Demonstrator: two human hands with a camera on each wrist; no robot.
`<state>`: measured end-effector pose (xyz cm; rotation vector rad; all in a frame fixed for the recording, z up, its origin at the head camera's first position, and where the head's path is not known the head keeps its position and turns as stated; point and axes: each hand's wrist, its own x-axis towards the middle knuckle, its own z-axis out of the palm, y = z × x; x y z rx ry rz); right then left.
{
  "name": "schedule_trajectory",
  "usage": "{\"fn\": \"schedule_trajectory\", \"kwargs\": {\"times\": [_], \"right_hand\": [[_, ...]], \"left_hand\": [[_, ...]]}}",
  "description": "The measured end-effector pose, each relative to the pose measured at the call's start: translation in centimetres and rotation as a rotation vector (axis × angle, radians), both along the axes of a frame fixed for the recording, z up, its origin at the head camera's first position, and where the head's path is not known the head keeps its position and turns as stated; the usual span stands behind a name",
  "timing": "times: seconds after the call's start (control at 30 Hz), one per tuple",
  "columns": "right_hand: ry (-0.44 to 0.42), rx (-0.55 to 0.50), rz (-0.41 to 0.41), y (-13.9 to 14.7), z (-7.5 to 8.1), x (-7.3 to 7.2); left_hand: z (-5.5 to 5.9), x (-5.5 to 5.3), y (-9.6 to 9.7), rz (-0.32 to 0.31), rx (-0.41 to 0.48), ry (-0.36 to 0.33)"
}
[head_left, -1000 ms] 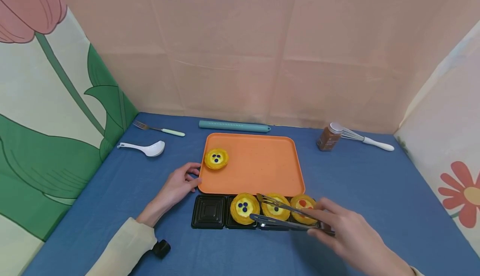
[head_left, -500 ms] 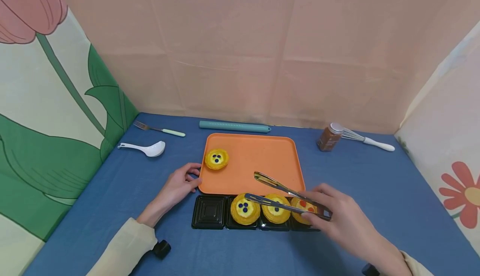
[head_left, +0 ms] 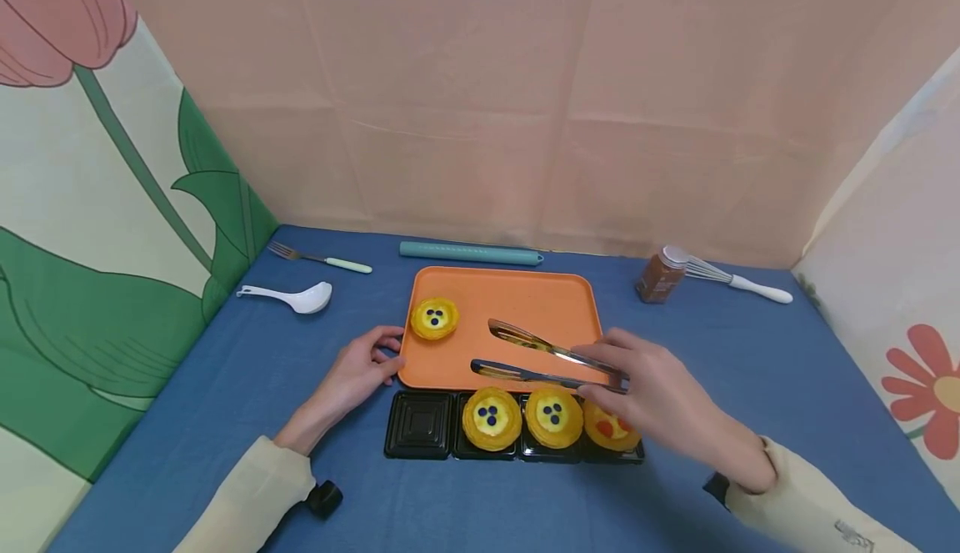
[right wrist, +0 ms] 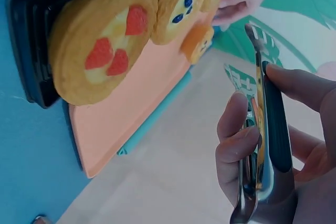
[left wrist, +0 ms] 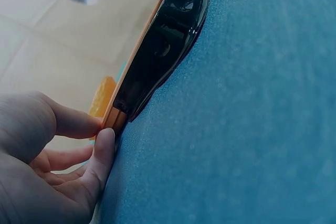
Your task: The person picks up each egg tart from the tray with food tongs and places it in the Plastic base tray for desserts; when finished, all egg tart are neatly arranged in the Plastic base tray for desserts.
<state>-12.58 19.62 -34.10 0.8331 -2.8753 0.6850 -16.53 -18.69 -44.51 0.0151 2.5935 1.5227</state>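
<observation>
My left hand (head_left: 358,374) pinches the left edge of the orange tray (head_left: 517,294) between thumb and finger, as the left wrist view also shows. One egg tart with blueberries (head_left: 434,319) lies at the tray's left end. In my right hand (head_left: 660,386) are metal tongs (head_left: 536,338), their arms spread with nothing between the tips, above the tray. A black compartment box (head_left: 418,425) sits against the tray's near side. It holds two blueberry tarts (head_left: 491,419) and, at the right end, a strawberry-topped tart (right wrist: 105,43); its leftmost compartment holds nothing.
Behind the tray lies a teal stick-shaped thing (head_left: 471,253). At the left are a fork (head_left: 318,258) and a white ladle (head_left: 300,298). A brown jar (head_left: 662,275) and a whisk (head_left: 738,280) stand at the right rear. Cloth walls bound the blue table.
My right hand has lifted the tongs from over the tarts in the box and carried them forward and left, over the tray. The left hand has stayed on the tray's edge.
</observation>
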Motion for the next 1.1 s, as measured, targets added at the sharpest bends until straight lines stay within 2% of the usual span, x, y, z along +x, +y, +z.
{"fn": "schedule_trajectory", "kwargs": {"times": [0.27, 0.6, 1.1], "right_hand": [[-0.010, 0.073, 0.046, -1.9, 0.0, -2.8], [-0.031, 0.130, 0.086, -3.8, -1.4, -6.6], [-0.033, 0.162, 0.091, -5.0, -2.5, -8.8]], "left_hand": [[-0.1, 0.0, 0.2, 0.001, -0.001, -0.005], [0.2, 0.1, 0.3, 0.008, -0.019, -0.013], [0.3, 0.0, 0.2, 0.005, -0.008, -0.014]]}}
